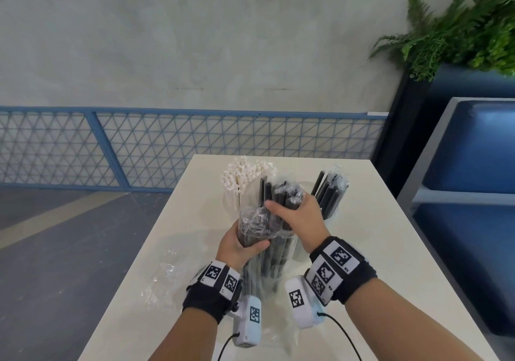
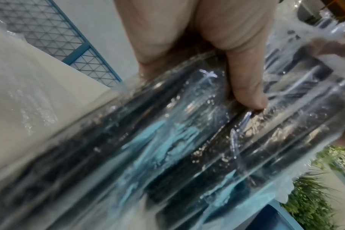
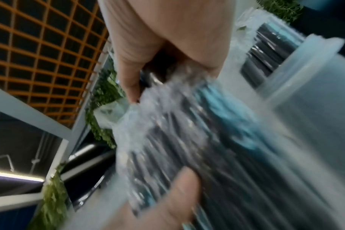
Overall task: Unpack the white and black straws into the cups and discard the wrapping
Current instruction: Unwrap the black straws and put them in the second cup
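Left hand (image 1: 239, 246) grips the clear wrapping (image 1: 252, 221), fingers curled round the bundle. Right hand (image 1: 299, 217) clasps the black straws (image 1: 281, 193) just above those fingers (wrist views blurred). White straws (image 1: 242, 175) stand beyond both hands.

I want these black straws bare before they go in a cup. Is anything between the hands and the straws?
Yes: clear plastic wrapping lies between the left hand and the black straw bundle; the right hand grips the straws' upper ends.

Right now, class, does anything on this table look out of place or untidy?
Yes. Loose clear wrapping lies crumpled on the table left of the hands, not discarded. Also, the black straws standing at the far right seem to have plastic around their tops.
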